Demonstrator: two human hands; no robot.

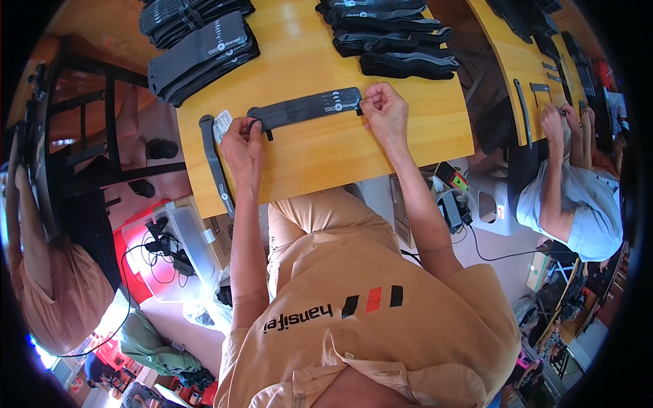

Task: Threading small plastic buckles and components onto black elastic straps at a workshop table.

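Note:
A wide dark grey strap [303, 107] with white print lies stretched across the yellow wooden table between my hands. My left hand [243, 151] pinches its left, rounded end between thumb and fingers. At the right end, my right hand [386, 114] has its fingertips closed on the strap's edge. Short black tabs stick out below the strap near both ends. To the left of my left hand, a narrow grey strap [216, 163] runs toward the near table edge. A small white label [222, 122] with fine print sits beside it, partly behind my left hand.
Stacks of folded dark straps [197, 60] fill the table's far left, and more strap bundles [388, 37] its far right. Another person [568, 197] works at a second yellow table on the right. A clear plastic bin [170, 251] with cables stands below left.

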